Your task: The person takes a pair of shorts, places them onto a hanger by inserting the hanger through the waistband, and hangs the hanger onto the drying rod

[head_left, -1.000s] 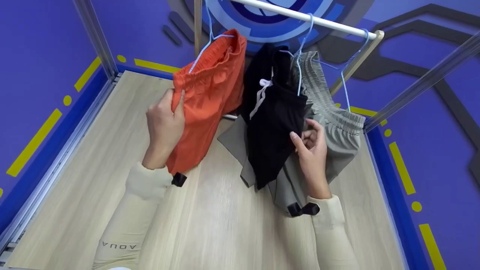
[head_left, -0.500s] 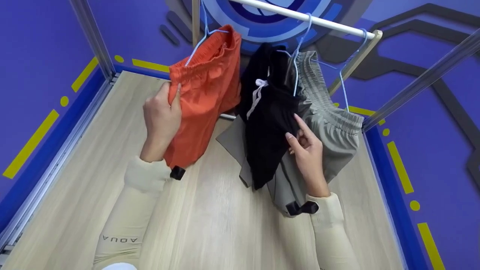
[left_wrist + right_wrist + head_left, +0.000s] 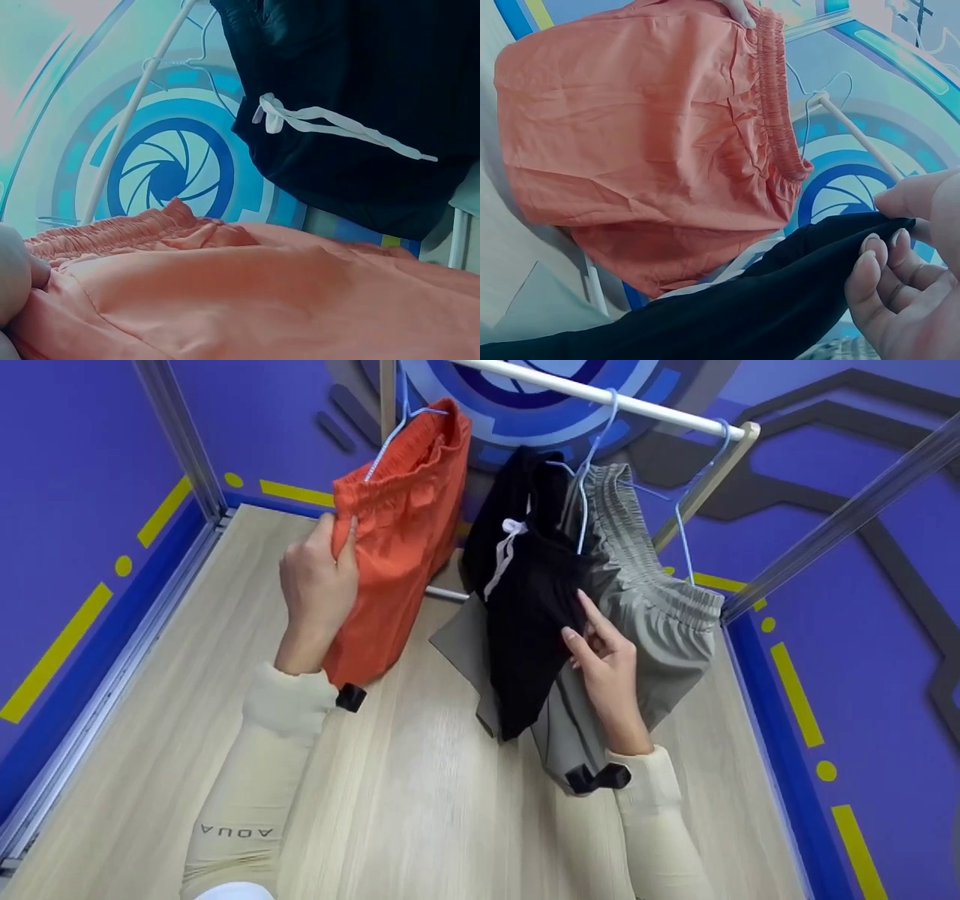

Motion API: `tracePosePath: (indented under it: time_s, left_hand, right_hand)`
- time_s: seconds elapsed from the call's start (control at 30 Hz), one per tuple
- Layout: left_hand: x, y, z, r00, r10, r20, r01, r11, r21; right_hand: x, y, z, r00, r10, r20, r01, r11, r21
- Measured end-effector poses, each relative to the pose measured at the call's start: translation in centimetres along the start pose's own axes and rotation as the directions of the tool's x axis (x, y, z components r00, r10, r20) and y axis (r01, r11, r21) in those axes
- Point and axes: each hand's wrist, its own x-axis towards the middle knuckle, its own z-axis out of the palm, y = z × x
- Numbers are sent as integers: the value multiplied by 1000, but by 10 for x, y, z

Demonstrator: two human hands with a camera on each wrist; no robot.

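Orange shorts [image 3: 397,540] hang on a light blue hanger [image 3: 384,450] at the left of the rack. My left hand [image 3: 319,574] pinches their side just below the waistband, with the thumb on the near face. Black shorts [image 3: 529,637] with a white drawstring [image 3: 506,547] hang on another hanger [image 3: 583,484] in the middle. My right hand [image 3: 609,667] pinches their right edge; in the right wrist view a fold of black cloth [image 3: 817,255] runs to its fingertips. Behind them, grey-green shorts [image 3: 667,615] hang on a third hanger [image 3: 684,521].
A white rod [image 3: 585,390] on wooden posts [image 3: 705,491] carries the hangers, with a low white bar [image 3: 448,594] beneath. Purple-blue walls [image 3: 862,607] with yellow marks close in the wood-grain tabletop [image 3: 420,795]. A metal post [image 3: 176,427] stands at the back left corner.
My left hand and the orange shorts have risen a little and shifted left. The right hand has moved left, its index finger coming onto the black shorts' edge. Those shorts have swung slightly left.
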Motion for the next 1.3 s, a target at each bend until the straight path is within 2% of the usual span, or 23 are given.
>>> tracePosePath:
  time_s: [0.23,0.63,1.03,1.3]
  left_hand:
    - [1,0,4,999,13,45,-15,999,41]
    - [-1,-5,11,997,1,75,-8,997,81]
    - [-7,-1,11,979,-22,203,3,996,93]
    - [-13,-4,12,974,-18,228,4,998,62]
  right_hand:
    - [2,-1,4,999,-37,10,37,999,-22]
    - [4,-2,12,998,-59,36,59,998,1]
    - [5,-6,18,998,-44,49,45,999,-14]
    - [6,-6,22,997,-44,67,43,999,10]
